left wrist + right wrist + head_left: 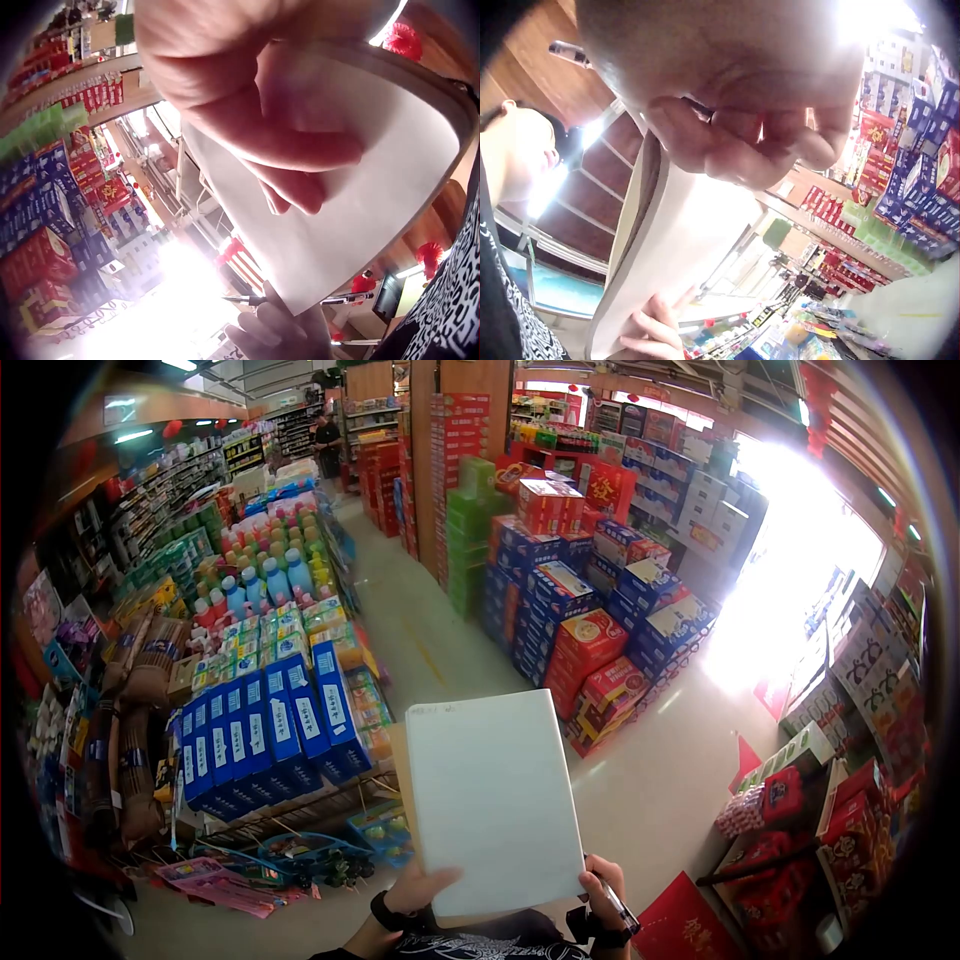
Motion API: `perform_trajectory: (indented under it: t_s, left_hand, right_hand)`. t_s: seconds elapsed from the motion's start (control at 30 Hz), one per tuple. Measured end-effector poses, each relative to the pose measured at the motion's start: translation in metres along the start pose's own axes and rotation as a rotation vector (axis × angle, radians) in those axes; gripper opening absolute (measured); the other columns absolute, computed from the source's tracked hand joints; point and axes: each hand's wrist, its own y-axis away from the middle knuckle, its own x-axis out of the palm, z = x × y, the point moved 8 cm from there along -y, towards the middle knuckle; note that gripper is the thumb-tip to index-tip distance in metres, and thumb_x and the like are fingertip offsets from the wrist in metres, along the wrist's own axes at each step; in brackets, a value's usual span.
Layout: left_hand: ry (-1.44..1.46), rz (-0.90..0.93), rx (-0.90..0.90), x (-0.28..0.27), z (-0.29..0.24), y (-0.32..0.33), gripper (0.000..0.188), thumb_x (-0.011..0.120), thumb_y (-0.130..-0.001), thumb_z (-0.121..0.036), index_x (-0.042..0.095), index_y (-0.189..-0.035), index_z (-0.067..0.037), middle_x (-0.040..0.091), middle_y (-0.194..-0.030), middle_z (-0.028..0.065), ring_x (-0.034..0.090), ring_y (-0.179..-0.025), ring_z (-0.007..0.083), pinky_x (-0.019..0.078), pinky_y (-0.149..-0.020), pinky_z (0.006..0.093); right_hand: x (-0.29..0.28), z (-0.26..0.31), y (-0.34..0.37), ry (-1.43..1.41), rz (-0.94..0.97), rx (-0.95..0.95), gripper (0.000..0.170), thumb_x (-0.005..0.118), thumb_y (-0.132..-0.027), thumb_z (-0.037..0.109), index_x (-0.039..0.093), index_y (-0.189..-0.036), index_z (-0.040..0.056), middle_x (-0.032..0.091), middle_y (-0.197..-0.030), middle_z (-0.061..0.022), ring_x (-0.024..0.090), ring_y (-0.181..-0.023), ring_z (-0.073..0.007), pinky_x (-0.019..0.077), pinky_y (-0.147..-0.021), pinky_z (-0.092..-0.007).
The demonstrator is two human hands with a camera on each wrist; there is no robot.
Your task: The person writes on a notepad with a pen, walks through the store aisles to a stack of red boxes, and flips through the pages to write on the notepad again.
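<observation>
A pad of white paper (490,800) with a brown backing at its left edge is held up in front of the body; small faint writing shows at its top left. The left hand (418,890) grips the lower left edge, thumb on top, and its fingers show under the pad (247,120) in the left wrist view. At the lower right corner the right hand (603,885) pinches the pad and also holds a pen (622,910). In the right wrist view the curled fingers of the right hand (742,135) are at the pad's edge (690,217).
Blue boxes (270,730) and bottles (265,580) fill a display at the left. Stacked cartons (590,640) stand beyond an aisle (420,630). Red goods (780,800) are at the right, near a bright doorway. A person (327,445) stands far back.
</observation>
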Motion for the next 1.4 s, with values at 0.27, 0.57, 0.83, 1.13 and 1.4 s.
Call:
perform_trajectory:
  t_s: [0.27, 0.57, 0.83, 1.13, 1.4]
  left_hand:
    - [-0.003, 0.027, -0.024, 0.004, -0.003, -0.002, 0.034, 0.057, -0.085, -0.009, 0.046, -0.116, 0.000, 0.055, -0.102, 0.0047, 0.053, -0.092, 0.0120, 0.0435, -0.079, 0.0259]
    - [0.006, 0.006, -0.044, 0.000, 0.001, -0.005, 0.042, 0.061, -0.081, -0.009, 0.046, -0.118, 0.003, 0.058, -0.105, 0.0102, 0.057, -0.092, 0.0160, 0.0463, -0.078, 0.0290]
    - [0.021, 0.020, -0.031, 0.002, -0.002, -0.008, 0.040, 0.061, -0.082, -0.008, 0.047, -0.118, 0.002, 0.058, -0.104, 0.0094, 0.057, -0.091, 0.0153, 0.0464, -0.077, 0.0281]
    - [-0.007, 0.089, -0.002, 0.010, -0.009, -0.008, 0.037, 0.057, -0.086, -0.009, 0.044, -0.120, 0.000, 0.055, -0.107, 0.0055, 0.053, -0.095, 0.0123, 0.0436, -0.080, 0.0257]
    - [-0.003, 0.046, -0.033, 0.007, -0.007, -0.007, 0.044, 0.062, -0.081, -0.009, 0.045, -0.120, 0.003, 0.057, -0.108, 0.0103, 0.056, -0.095, 0.0161, 0.0454, -0.081, 0.0289]
  right_hand:
    - [0.003, 0.009, -0.002, 0.034, 0.004, 0.011, 0.044, 0.059, -0.084, 0.039, 0.043, -0.062, 0.0047, 0.041, -0.052, 0.0020, 0.038, -0.045, -0.0053, 0.0267, -0.040, -0.0216]
    - [0.005, 0.015, -0.003, 0.099, 0.012, 0.038, 0.038, 0.061, -0.079, 0.033, 0.045, -0.063, 0.0030, 0.044, -0.054, 0.0008, 0.040, -0.048, -0.0064, 0.0301, -0.043, -0.0226]
    - [0.009, 0.027, -0.005, 0.115, 0.009, 0.059, 0.033, 0.060, -0.080, 0.027, 0.048, -0.067, -0.0003, 0.043, -0.053, 0.0009, 0.037, -0.049, -0.0064, 0.0278, -0.044, -0.0232]
    - [0.003, 0.017, -0.002, 0.203, -0.012, 0.063, 0.027, 0.059, -0.080, 0.019, 0.047, -0.067, -0.0016, 0.041, -0.051, 0.0014, 0.037, -0.047, -0.0064, 0.0274, -0.042, -0.0241]
    - [0.001, 0.015, 0.001, 0.209, -0.005, 0.062, 0.030, 0.058, -0.080, 0.021, 0.047, -0.066, -0.0023, 0.044, -0.051, -0.0014, 0.043, -0.047, -0.0077, 0.0325, -0.043, -0.0240]
